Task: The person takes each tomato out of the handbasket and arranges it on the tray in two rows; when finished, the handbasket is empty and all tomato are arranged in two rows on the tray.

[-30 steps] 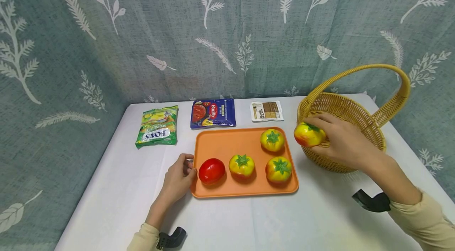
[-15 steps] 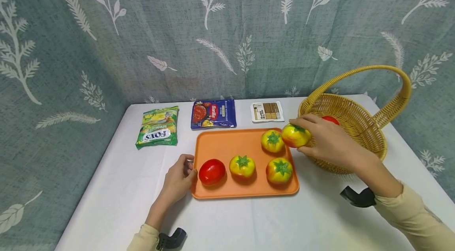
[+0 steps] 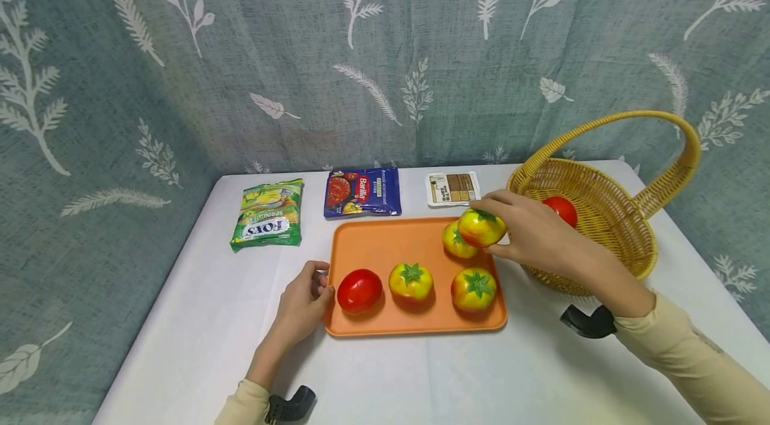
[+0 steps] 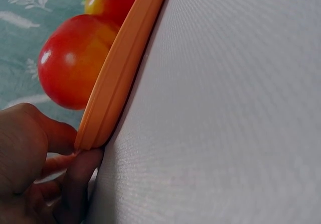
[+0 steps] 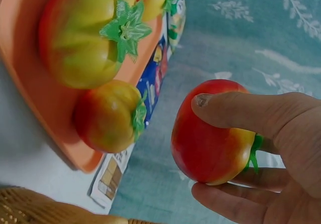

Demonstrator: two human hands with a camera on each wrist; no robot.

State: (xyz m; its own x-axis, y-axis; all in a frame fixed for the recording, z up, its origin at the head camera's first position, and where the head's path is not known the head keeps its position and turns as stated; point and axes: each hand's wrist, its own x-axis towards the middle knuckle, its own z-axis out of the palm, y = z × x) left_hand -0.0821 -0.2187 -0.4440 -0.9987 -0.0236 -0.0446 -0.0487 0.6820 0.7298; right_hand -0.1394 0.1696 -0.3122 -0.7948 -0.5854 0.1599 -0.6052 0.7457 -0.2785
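Observation:
My right hand (image 3: 535, 231) holds a yellow-and-red toy tomato (image 3: 481, 230) with a green leafy top, raised over the tray's far right corner. In the right wrist view, the thumb lies across the held tomato (image 5: 208, 138), with fingers on its other side. Below it, partly hidden, a similar tomato (image 3: 458, 246) sits on the orange tray (image 3: 373, 244). Two more yellow tomatoes, at the front right (image 3: 474, 290) and middle (image 3: 411, 282), and a red one (image 3: 359, 291) share the tray. My left hand (image 3: 301, 305) pinches the tray's left rim (image 4: 95, 128) between thumb and finger.
A wicker basket (image 3: 637, 248) with a tall handle stands to the right, a red tomato-like piece (image 3: 561, 209) inside. Behind the tray lie a green candy bag (image 3: 267, 214), a blue Barilla pouch (image 3: 362, 192) and a small white-and-brown packet (image 3: 452, 189).
My right hand has moved left from the basket's rim to above the tray, carrying the tomato. The red piece in the basket has come into view. My left hand has stayed put.

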